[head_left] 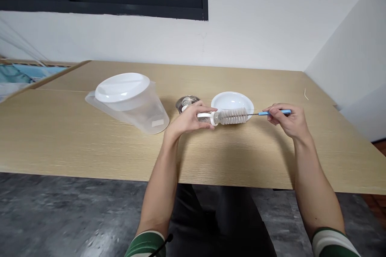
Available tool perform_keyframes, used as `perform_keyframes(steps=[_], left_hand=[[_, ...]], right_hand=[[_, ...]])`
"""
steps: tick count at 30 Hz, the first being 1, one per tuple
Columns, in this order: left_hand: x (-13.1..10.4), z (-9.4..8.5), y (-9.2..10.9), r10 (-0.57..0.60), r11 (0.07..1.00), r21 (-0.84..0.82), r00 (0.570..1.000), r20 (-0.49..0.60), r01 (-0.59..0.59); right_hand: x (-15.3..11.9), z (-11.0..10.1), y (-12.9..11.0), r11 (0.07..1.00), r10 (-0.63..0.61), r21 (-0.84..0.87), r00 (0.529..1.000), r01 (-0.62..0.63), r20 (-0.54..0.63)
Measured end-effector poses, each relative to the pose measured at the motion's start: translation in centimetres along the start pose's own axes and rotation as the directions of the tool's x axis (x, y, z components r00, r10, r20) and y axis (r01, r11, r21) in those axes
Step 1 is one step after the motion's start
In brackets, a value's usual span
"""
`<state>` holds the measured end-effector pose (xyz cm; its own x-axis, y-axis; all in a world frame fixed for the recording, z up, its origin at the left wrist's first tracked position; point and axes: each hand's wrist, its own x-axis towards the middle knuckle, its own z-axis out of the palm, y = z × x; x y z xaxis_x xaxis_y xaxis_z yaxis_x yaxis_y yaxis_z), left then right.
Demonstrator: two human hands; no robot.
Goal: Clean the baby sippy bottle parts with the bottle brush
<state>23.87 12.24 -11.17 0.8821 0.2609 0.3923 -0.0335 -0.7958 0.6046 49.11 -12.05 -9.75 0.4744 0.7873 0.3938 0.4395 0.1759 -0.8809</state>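
Note:
My left hand [189, 118] is closed around a baby bottle [213, 119], a small clear one with a white collar and handle, lying sideways with its mouth to the right. A bottle brush [235, 116] with white bristles, a twisted wire stem and a blue handle is pinched in my right hand [286, 118]. The brush head meets the bottle's mouth; I cannot tell how far its tip goes in. Behind the brush stands a white bowl [232, 97]. Partly hidden by my left hand, a metal bowl [180, 103] holds small clear and white parts.
A translucent pitcher [141, 110] with a white lid stands left of my left hand. On the right of the wooden table [120, 152] lies a thin, bent pale piece [305, 94]. A white wall [256, 28] and a dark-framed window [135, 2] rise behind the table.

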Motion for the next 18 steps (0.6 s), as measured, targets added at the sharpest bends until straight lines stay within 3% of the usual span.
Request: perform_keyframes(steps=[9,18], left_hand=[[-0.12,0.23,-0.04,0.02,0.999,0.043,0.997,-0.078,-0.017],[-0.08,0.17,-0.02,0.047,0.997,0.067,0.99,-0.134,-0.039]], right_hand=[[0.12,0.14,-0.15,0.97,0.168,0.201,0.974,-0.137,-0.15],[0.25,-0.3,-0.32,0.98,0.122,0.176,0.975,-0.089,-0.186]])
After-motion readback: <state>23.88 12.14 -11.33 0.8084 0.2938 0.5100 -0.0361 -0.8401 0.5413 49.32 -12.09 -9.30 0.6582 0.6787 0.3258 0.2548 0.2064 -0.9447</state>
